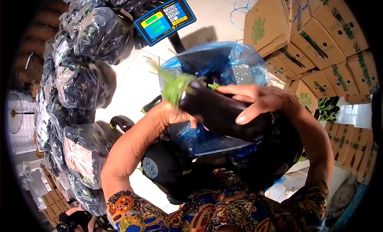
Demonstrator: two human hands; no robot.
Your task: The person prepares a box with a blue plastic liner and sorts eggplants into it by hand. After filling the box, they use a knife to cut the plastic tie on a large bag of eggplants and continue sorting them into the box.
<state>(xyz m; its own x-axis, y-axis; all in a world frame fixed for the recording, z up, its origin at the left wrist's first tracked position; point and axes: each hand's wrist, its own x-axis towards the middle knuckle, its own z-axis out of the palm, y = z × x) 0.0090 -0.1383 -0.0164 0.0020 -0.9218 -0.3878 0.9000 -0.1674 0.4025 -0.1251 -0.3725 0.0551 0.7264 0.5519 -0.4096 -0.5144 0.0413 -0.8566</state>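
A large dark purple eggplant (229,116) with a green stem end lies across both hands, above an open blue plastic bag (247,64). My left hand (179,112) is under and around its stem end, partly blurred and hidden behind it. My right hand (255,100) rests over the middle and far part, thumb on the near side and fingers on top. Below the hands, the bag is spread open, with another eggplant partly visible inside. Two loose eggplants, one curved (122,122) and one partly hidden (152,104), lie on the floor to the left.
A scale display (165,21) stands beyond the bag. Clear bags full of eggplants (79,82) line the left side. Cardboard boxes (315,44) are stacked at the right. Another person's arm (74,210) shows at the bottom left.
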